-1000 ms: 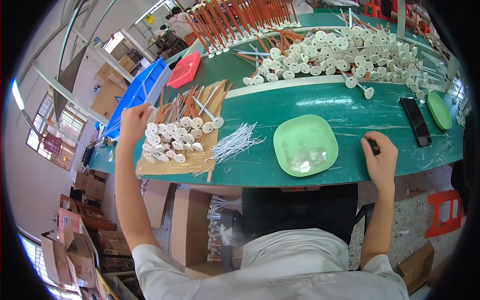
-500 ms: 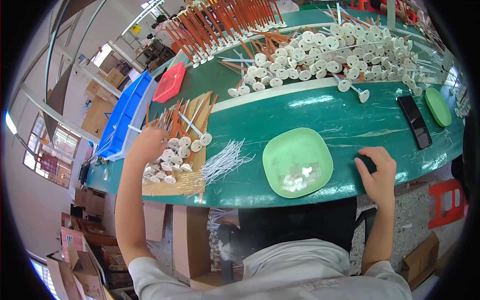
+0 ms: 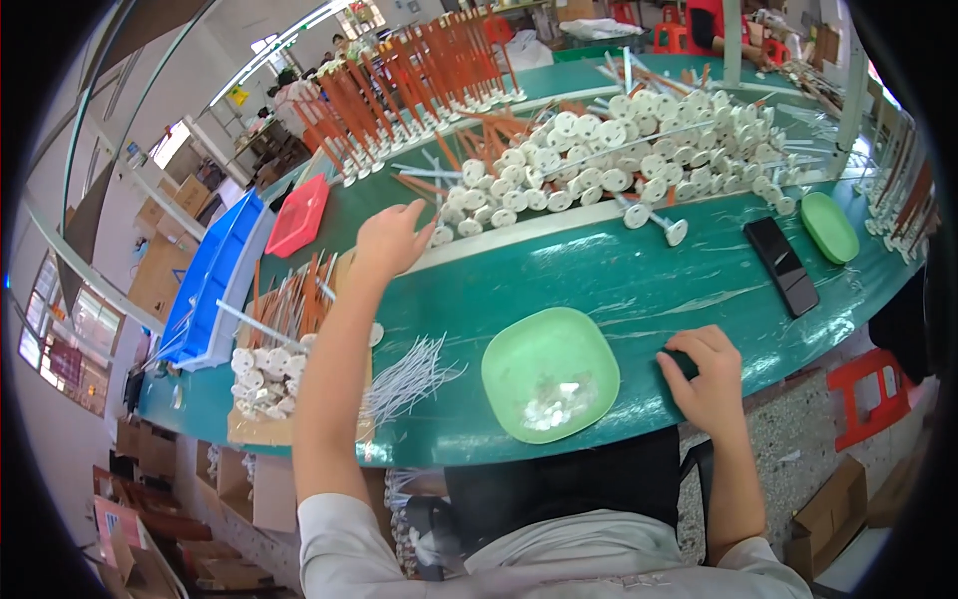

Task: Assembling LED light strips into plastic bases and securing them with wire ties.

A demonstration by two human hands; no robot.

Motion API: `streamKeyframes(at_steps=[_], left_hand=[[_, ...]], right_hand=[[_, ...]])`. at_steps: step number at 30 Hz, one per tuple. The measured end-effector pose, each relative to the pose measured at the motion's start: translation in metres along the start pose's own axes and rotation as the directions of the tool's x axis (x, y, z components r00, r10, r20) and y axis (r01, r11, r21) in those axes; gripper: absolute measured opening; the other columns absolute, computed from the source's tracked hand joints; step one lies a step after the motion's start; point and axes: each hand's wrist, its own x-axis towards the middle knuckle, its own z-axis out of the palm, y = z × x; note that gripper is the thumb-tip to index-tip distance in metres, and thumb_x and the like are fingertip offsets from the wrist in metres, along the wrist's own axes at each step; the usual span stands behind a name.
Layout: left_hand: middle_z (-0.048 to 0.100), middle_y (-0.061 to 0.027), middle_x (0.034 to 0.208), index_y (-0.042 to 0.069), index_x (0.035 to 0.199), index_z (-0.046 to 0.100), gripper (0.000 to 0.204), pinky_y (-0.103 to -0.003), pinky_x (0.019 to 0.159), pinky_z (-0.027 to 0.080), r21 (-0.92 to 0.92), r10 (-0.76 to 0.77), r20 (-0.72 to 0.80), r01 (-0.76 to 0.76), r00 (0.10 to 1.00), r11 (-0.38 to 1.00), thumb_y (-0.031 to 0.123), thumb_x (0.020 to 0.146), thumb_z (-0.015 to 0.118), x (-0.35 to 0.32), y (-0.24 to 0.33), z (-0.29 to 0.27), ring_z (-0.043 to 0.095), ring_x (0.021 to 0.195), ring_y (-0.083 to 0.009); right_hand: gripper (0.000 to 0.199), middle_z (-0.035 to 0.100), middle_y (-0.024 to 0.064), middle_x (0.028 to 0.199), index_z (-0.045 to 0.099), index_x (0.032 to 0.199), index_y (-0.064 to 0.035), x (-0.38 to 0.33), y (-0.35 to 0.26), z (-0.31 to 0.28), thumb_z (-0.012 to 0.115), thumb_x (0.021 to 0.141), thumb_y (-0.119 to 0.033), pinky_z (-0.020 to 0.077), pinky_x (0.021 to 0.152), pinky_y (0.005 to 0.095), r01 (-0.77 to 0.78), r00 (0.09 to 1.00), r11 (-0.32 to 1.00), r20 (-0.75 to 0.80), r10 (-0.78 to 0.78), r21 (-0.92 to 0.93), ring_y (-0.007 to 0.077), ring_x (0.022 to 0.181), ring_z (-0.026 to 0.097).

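My left hand (image 3: 392, 240) reaches over the green table, its fingers apart and nothing visible in them. It is just left of a large heap of white round discs on rods (image 3: 584, 150). Below my left forearm, a smaller pile of disc-ended rods (image 3: 264, 374) lies on brown cardboard (image 3: 261, 429), partly hidden by the arm. A bunch of thin white strips (image 3: 411, 384) lies beside it. My right hand (image 3: 707, 379) rests on the table with fingers curved and thumb apart, empty. Left of it sits a light green dish (image 3: 549, 344) holding small clear or whitish pieces.
A blue bin (image 3: 215, 285) and a red tray (image 3: 297, 218) stand at the left. Rows of upright brown rods (image 3: 399, 85) fill the far side. A black phone (image 3: 780, 268) and a small green dish (image 3: 830, 228) lie at the right. Another person's arm (image 3: 743, 50) shows far right.
My left hand has left the cardboard pile and moved right and farther away, toward the large heap. My right hand stays beside the green dish. The whole view has shifted.
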Motion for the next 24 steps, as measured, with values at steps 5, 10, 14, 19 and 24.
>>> streamKeyframes(at_steps=[5,10,14,19,24], left_hand=[[0.062,-0.0193,0.113,0.011,0.122,0.057,0.035,-0.048,0.084,0.053,-0.14,-0.034,-0.019,0.031,0.999,0.99,0.029,0.093,0.058,0.051,0.022,0.049,0.064,0.102,-0.0383],[0.058,-0.0209,0.118,0.009,0.118,0.055,0.029,-0.048,0.081,0.055,-0.04,-0.043,0.1,0.047,0.994,0.998,0.011,0.089,0.056,0.059,0.038,0.049,0.065,0.1,-0.0391],[0.063,-0.0154,0.108,0.015,0.116,0.056,0.025,-0.05,0.08,0.053,0.002,-0.091,0.137,0.091,0.986,0.996,0.016,0.09,0.058,0.036,0.045,0.016,0.065,0.099,-0.0392],[0.068,-0.0188,0.1,0.007,0.108,0.057,0.027,-0.047,0.076,0.053,-0.188,-0.02,-0.141,-0.007,0.99,0.982,0.014,0.085,0.069,-0.03,0.036,-0.028,0.067,0.09,-0.0379],[0.067,-0.0132,0.092,0.0,0.104,0.056,0.017,-0.033,0.073,0.056,-0.71,-0.088,-0.322,-0.179,0.943,0.681,-0.001,0.09,0.066,-0.15,0.1,-0.077,0.07,0.081,-0.0217]], right_hand=[[0.013,0.069,0.012,0.086,0.068,0.082,-0.0009,0.0,-0.002,-0.001,0.077,0.073,-0.003,0.0522,0.073,0.0379,-0.034,0.999,0.999,0.0,0.034,0.011,0.0298,0.083,0.065],[0.012,0.071,0.0096,0.082,0.068,0.08,-0.0015,0.002,0.006,-0.001,0.077,0.073,-0.005,0.0524,0.072,0.0375,-0.074,0.997,0.996,-0.009,0.074,0.04,0.028,0.081,0.066],[0.012,0.071,0.0107,0.082,0.068,0.079,-0.0014,-0.003,0.011,-0.005,0.077,0.074,-0.006,0.0526,0.072,0.0379,-0.061,0.998,0.997,-0.012,0.062,0.057,0.0287,0.081,0.066],[0.011,0.07,0.0112,0.083,0.068,0.08,-0.003,-0.005,0.011,-0.004,0.076,0.076,-0.009,0.052,0.073,0.0395,-0.02,1.0,0.999,-0.001,0.02,0.049,0.0307,0.083,0.065],[0.013,0.07,0.0115,0.082,0.068,0.083,-0.002,-0.021,-0.023,-0.001,0.075,0.073,0.001,0.053,0.068,0.035,0.058,0.978,0.993,-0.204,-0.035,0.108,0.0283,0.076,0.067]])
